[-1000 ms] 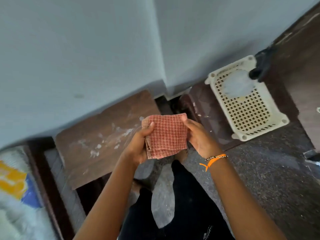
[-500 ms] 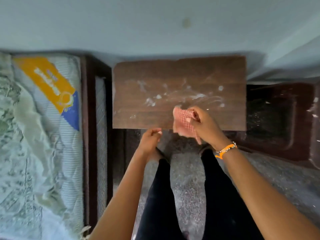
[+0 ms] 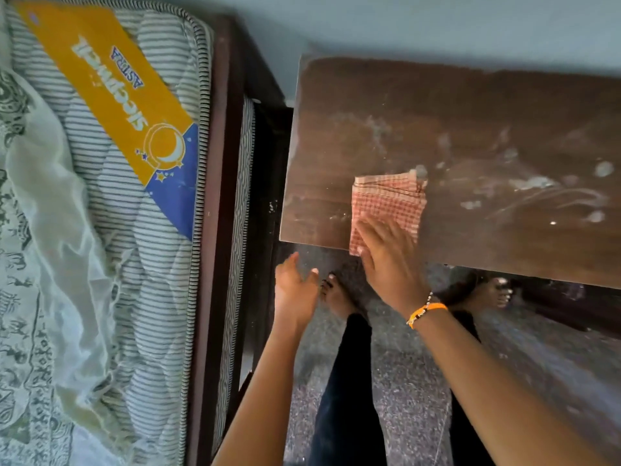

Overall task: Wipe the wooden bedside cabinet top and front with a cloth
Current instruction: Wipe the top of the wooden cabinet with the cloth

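The wooden bedside cabinet fills the upper right, its dark brown top smeared with white dust and spots. A folded red-checked cloth lies flat on the top near its front left corner. My right hand, with an orange band at the wrist, presses palm-down on the cloth's near edge at the cabinet's front edge. My left hand hangs in front of the cabinet, below its front left corner, fingers apart and holding nothing. The cabinet's front face is hidden from this angle.
A bed with a striped mattress, an orange and blue label and a pale sheet stands to the left, its dark wooden frame close beside the cabinet. My bare feet stand on the speckled grey floor. A light wall runs behind.
My right hand has laid the cloth flat on the cabinet top and pressed down on it. The left hand let go of the cloth and dropped below the front edge. The view swung left.
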Tool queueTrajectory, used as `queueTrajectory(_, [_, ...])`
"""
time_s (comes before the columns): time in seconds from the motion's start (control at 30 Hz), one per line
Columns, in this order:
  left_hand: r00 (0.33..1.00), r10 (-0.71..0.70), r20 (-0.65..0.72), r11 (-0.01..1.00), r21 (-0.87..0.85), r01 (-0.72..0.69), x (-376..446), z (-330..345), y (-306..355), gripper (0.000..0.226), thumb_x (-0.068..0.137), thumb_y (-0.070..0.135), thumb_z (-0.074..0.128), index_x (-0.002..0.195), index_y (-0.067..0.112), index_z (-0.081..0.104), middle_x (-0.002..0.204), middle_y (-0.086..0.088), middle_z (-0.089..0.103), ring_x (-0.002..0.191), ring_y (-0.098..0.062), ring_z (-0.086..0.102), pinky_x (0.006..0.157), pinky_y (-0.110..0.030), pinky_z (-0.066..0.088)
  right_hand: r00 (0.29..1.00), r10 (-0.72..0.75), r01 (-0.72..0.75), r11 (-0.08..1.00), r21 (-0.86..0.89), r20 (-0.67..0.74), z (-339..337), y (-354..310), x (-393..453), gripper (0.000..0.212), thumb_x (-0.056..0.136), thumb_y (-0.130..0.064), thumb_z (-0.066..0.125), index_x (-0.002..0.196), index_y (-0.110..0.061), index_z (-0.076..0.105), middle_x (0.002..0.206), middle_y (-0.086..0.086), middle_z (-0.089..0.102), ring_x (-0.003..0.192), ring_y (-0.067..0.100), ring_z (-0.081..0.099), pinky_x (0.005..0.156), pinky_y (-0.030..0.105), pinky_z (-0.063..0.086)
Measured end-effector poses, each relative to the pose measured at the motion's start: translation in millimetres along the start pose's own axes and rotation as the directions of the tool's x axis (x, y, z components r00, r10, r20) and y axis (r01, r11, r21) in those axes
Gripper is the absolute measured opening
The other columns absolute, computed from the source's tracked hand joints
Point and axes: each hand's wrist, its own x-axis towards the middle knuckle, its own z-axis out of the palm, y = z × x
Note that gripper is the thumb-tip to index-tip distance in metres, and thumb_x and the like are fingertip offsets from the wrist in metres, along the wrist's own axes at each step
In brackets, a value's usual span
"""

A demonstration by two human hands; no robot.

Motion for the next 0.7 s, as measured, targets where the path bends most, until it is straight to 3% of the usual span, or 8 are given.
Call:
queueTrajectory(0.07, [0.998, 0.012, -0.063, 1.0, -0.006, -0.013, 9.2, -2.7, -1.5, 0.061, 0.089, 0.014, 0.054, 0.144, 0.009, 0.026, 0.145, -0.012, 0.031, 0.13, -0.027, 0.039, 0.109, -0.039, 0.034, 0.998, 0.046, -0.051, 0.994, -0.098, -0.05, 14.7, 1.6, 9.6, 0.056, 0.091, -0.028, 0.03, 0.145, -0.011, 0.032, 0.153, 0.007, 0.031, 0.142, 0.031, 0.026, 0.115, 0.047, 0.021])
queueTrajectory(0.17, [0.994, 0.049, -0.093, 0.998, -0.032, -0.052, 19.8, -3.6, -5.9, 0.064, 0.09, 0.003, 0.047, 0.146, 0.01, 0.017, 0.151, -0.009, 0.021, 0.138, -0.023, 0.026, 0.112, -0.03, 0.023, 0.987, 0.148, -0.158, 0.959, -0.234, -0.059, 38.9, 9.3, 14.8, 0.063, 0.095, -0.041, 0.024, 0.151, -0.014, 0.011, 0.159, 0.011, 0.007, 0.147, 0.03, 0.006, 0.117, 0.047, 0.002])
queueTrajectory(0.3, [0.992, 0.089, -0.092, 0.986, -0.134, -0.101, 37.6, -2.7, -21.4, 0.068, 0.082, -0.011, 0.036, 0.144, 0.017, 0.028, 0.147, -0.004, 0.036, 0.136, -0.018, 0.031, 0.113, -0.04, 0.028, 0.976, 0.201, -0.218, 0.936, -0.276, -0.087, 61.8, -0.3, 14.8, 0.062, 0.096, -0.045, 0.02, 0.151, -0.019, 0.01, 0.158, 0.013, 0.001, 0.146, 0.033, 0.002, 0.117, 0.05, 0.001])
queueTrajectory(0.4, [0.992, 0.104, -0.069, 0.972, -0.203, -0.116, 44.1, -6.2, -35.5, 0.072, 0.078, -0.013, 0.037, 0.14, 0.024, 0.037, 0.139, 0.003, 0.047, 0.129, -0.012, 0.043, 0.108, -0.038, 0.039, 0.993, 0.088, -0.107, 0.947, -0.304, -0.075, 73.8, -25.5, 22.6, 0.062, 0.096, -0.047, 0.023, 0.151, -0.023, 0.007, 0.159, 0.009, -0.001, 0.147, 0.033, 0.001, 0.116, 0.05, 0.002])
queueTrajectory(0.47, [0.991, 0.124, -0.046, 0.96, -0.248, -0.132, 47.1, -9.8, -42.3, 0.07, 0.08, -0.012, 0.04, 0.139, 0.024, 0.04, 0.137, 0.005, 0.051, 0.126, -0.009, 0.046, 0.107, -0.032, 0.039, 0.998, -0.053, 0.038, 0.95, -0.309, -0.043, 81.4, -47.2, 39.6, 0.062, 0.096, -0.048, 0.028, 0.151, -0.025, 0.01, 0.159, 0.008, 0.005, 0.147, 0.031, 0.005, 0.116, 0.049, 0.004])
queueTrajectory(0.6, [0.98, 0.194, -0.05, 0.964, -0.174, -0.2, 47.2, -16.4, -40.0, 0.07, 0.079, -0.016, 0.041, 0.141, 0.017, 0.038, 0.139, 0.006, 0.046, 0.128, -0.005, 0.042, 0.096, 0.0, 0.03, 0.964, -0.262, 0.232, 0.91, -0.344, -0.04, 81.3, -72.8, 92.0, 0.058, 0.093, -0.049, 0.034, 0.147, -0.03, 0.024, 0.157, 0.005, 0.022, 0.145, 0.027, 0.02, 0.116, 0.047, 0.011])
queueTrajectory(0.7, [0.963, 0.262, -0.066, 0.963, -0.045, -0.265, 44.6, -15.3, -32.2, 0.07, 0.081, -0.009, 0.05, 0.143, 0.013, 0.029, 0.146, -0.002, 0.036, 0.136, -0.012, 0.031, 0.106, -0.008, 0.02, 0.968, -0.239, 0.201, 0.922, -0.33, -0.079, 68.9, -66.6, 122.4, 0.057, 0.093, -0.046, 0.031, 0.148, -0.03, 0.024, 0.157, 0.003, 0.021, 0.146, 0.025, 0.018, 0.117, 0.044, 0.007])
